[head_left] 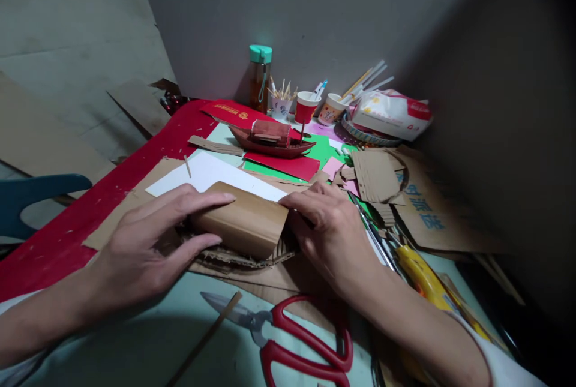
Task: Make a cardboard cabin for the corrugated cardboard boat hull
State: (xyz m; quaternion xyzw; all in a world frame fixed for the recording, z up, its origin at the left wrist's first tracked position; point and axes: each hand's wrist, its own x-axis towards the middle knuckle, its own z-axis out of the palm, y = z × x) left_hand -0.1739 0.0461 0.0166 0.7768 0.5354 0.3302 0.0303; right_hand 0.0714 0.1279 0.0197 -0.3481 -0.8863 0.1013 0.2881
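Note:
A curved piece of brown cardboard point(245, 216) arches over a cardboard boat hull point(243, 260) with rough, layered edges. My left hand point(150, 237) grips the left end of the curved piece, index finger on top and thumb low on the near side by the hull's rim. At the right end, my right hand point(330, 225) pinches the curved piece's upper corner, its other fingers curled and partly hidden. Behind them stands a finished-looking reddish-brown model boat point(272, 141) with an arched cover. Open red-handled scissors point(270, 327) lie in front of the hull.
White paper point(207, 171) and cardboard scraps point(378, 174) surround the work. A yellow glue gun or cutter-like tool point(423, 276) lies at right. Behind stand a teal-lidded bottle point(260, 84), a red paper cup point(306, 108) and cups of sticks. A cardboard strip point(204, 339) crosses the scissor blades.

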